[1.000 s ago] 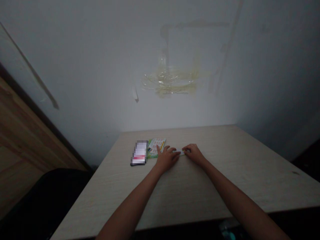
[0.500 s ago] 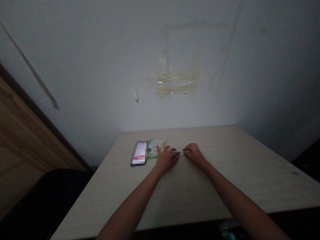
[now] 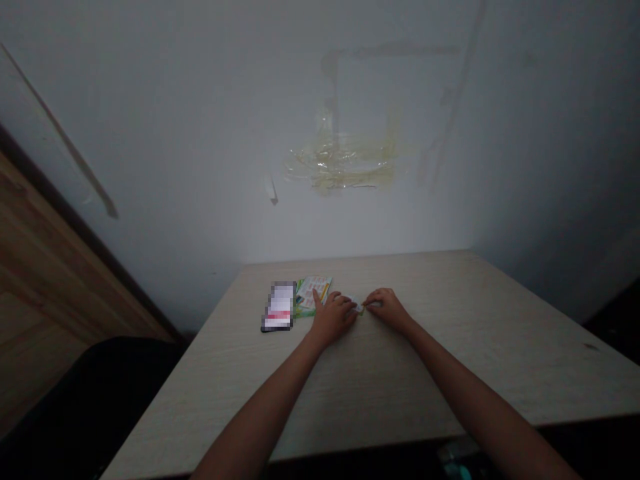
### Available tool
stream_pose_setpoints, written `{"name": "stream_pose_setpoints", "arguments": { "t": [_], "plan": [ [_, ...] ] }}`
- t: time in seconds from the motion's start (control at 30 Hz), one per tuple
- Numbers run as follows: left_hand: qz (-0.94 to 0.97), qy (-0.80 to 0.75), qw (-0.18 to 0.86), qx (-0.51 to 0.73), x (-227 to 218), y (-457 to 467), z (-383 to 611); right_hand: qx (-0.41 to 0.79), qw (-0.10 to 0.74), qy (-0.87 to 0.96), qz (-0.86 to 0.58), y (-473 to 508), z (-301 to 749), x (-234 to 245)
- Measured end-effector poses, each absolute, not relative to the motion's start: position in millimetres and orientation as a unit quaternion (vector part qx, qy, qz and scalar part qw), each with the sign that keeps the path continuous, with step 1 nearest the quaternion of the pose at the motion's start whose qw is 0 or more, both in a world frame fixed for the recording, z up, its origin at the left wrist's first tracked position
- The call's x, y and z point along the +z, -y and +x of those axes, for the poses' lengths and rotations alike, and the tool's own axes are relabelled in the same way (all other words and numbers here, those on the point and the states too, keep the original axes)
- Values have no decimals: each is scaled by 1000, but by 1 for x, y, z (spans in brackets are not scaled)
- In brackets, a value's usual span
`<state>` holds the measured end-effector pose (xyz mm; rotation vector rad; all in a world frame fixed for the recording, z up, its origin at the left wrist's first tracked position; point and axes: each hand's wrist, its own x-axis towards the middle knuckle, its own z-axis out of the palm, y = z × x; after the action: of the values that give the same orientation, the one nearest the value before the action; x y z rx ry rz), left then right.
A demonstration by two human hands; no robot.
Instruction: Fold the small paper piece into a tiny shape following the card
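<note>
Between my hands on the table lies a small white-and-green piece of paper [image 3: 359,309], mostly covered by fingers. My left hand [image 3: 333,316] rests over its left part, fingers spread and thumb stretched out toward a printed leaflet [image 3: 314,291]. At the paper's right end, my right hand [image 3: 387,308] pinches the edge between thumb and forefinger. The leaflet is white and green and partly hidden by my left hand. Left of it lies a dark-framed phone [image 3: 279,308], its screen blurred out.
The pale wooden table [image 3: 390,387] meets a grey wall [image 3: 200,133] with strips of clear tape [image 3: 350,163]. A black chair-like shape [image 3: 110,393] stands at the left, beside wooden panelling [image 3: 40,267]. Under the front edge is a teal-topped object [image 3: 460,470].
My right hand has shifted slightly left, closer to my left hand. The piece of paper now sits a little tilted, its right end further left. My left hand has barely moved.
</note>
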<state>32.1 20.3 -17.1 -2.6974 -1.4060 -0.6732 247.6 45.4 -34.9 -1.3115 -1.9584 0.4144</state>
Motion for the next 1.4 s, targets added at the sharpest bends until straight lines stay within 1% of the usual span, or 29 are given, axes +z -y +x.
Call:
{"name": "stream_pose_setpoints", "arguments": {
  "t": [0.3, 0.5, 1.13, 1.4],
  "plan": [
    [-869, 458, 11, -189, -17, -18, 28, 171, 354, 758, -520, -46, 248, -36],
    [-869, 461, 3, -180, -19, -19, 27, 147, 360, 754, -529, -48, 247, -41],
    [-871, 459, -27, -172, -21, -23, 24, 131, 367, 776, -496, -43, 249, -40],
    [-876, 455, -13, -158, -18, -25, 23, 119, 365, 787, -483, -44, 249, -40]
  ]
}}
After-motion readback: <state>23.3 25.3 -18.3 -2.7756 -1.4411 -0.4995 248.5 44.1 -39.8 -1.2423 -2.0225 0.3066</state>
